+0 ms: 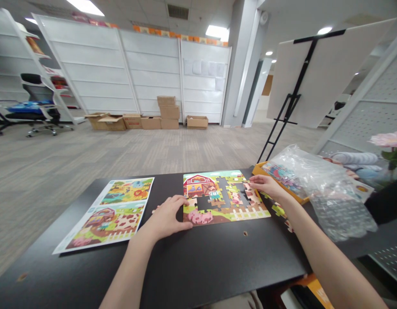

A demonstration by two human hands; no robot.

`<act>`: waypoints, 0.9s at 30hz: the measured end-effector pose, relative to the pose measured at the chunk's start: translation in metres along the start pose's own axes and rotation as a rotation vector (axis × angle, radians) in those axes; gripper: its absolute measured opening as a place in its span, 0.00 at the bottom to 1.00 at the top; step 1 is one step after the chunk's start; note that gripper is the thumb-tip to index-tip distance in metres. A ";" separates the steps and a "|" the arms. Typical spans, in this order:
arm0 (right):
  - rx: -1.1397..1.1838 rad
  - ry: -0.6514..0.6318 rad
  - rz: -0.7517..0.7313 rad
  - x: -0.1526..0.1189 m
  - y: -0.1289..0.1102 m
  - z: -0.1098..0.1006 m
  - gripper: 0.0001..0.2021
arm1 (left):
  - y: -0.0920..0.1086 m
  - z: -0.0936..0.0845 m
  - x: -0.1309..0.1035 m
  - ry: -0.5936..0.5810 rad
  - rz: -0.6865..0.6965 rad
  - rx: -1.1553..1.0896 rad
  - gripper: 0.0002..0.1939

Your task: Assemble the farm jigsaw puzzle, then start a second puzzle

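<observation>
A partly assembled farm jigsaw puzzle [230, 213] lies on the black table, with a red barn, a pink pig, a white fence and dark gaps in its middle. At its left edge rests my left hand [168, 216], thumb and fingers apart, the thumb by the lower corner. My right hand [267, 185] is at the upper right edge, fingers close together on a puzzle piece [251, 195] with cow patches; the fingers partly hide it. Several loose puzzle pieces [278, 210] lie under and beside my right forearm. A printed reference sheet [113, 212] shows the same farm picture.
An orange-yellow box [258, 168] with loose pieces stands at the right, partly under a clear plastic bag [330, 201]. Pink flowers [388, 139] are at the far right. Beyond the table are an easel-like stand [290, 103], cardboard boxes [151, 123] and an office chair [37, 105].
</observation>
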State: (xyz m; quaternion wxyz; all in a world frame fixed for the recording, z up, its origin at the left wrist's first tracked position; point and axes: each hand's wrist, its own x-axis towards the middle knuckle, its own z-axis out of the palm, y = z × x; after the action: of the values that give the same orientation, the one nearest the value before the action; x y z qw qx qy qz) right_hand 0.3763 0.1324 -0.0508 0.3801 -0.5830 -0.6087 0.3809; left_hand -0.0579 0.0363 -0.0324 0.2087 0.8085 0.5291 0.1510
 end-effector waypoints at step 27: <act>0.051 0.038 -0.036 0.003 0.000 -0.002 0.31 | 0.004 -0.002 -0.001 -0.016 -0.018 0.030 0.30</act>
State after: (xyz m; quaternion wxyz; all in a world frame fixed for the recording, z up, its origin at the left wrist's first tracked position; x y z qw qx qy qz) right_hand 0.3782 0.1359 -0.0502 0.4130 -0.5692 -0.6019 0.3784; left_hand -0.0563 0.0346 -0.0289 0.2022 0.8078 0.5370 0.1347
